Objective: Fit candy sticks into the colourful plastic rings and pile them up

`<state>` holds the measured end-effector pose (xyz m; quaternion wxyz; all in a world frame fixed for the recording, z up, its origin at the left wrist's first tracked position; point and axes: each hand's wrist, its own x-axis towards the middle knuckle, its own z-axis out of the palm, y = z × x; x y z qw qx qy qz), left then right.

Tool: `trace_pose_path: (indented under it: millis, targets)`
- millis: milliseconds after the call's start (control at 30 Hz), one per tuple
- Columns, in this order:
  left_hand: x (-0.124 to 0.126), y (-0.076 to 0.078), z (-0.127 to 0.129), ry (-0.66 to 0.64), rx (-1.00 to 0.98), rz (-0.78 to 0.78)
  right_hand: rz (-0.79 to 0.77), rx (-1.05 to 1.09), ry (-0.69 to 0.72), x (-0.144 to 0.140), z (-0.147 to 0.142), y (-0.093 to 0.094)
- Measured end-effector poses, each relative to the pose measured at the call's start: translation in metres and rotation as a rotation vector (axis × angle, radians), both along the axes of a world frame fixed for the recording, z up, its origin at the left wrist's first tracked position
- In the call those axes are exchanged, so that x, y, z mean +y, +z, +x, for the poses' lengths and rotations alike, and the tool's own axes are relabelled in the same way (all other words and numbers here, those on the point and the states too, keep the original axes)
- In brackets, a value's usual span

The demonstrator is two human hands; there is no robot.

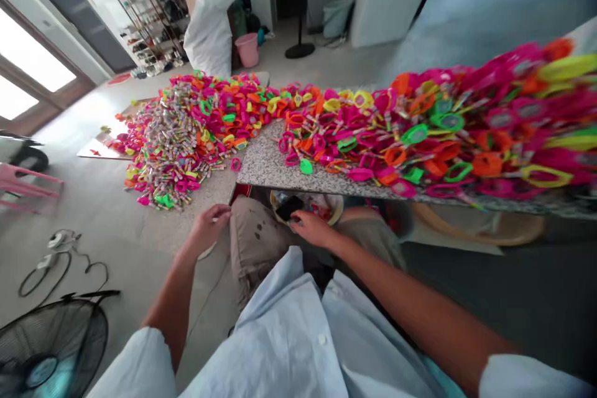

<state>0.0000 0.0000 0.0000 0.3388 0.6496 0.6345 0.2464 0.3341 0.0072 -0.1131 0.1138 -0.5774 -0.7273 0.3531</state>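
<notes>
Bright daylight from the window [28, 74] at left — edges warped, blurred at right.

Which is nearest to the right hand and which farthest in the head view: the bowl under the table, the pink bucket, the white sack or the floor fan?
From the right hand:
1. Bowl, touching the fingers, under the table edge.
2. Floor fan, low left corner.
3. Pink bucket and white sack, side by side at the back; too close to call.
</notes>
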Motion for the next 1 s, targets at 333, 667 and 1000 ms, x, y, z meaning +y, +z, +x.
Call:
trace_pose_path:
  millis: [333,667,1000]
  targets:
    - [0.0,-0.054,-0.017,0.041,-0.103,0.017,0.677,-0.401,-0.152,0.089,0.041,0.058]
    - [0.079,-0.053,0.063,-0.101,-0.154,0.136,0.757,-0.533,0.067,0.161,0.041,0.035]
    - [0.112,-0.058,0.03,-0.053,-0.038,0.292,0.784,-0.495,0.02,0.176,0.035,0.052]
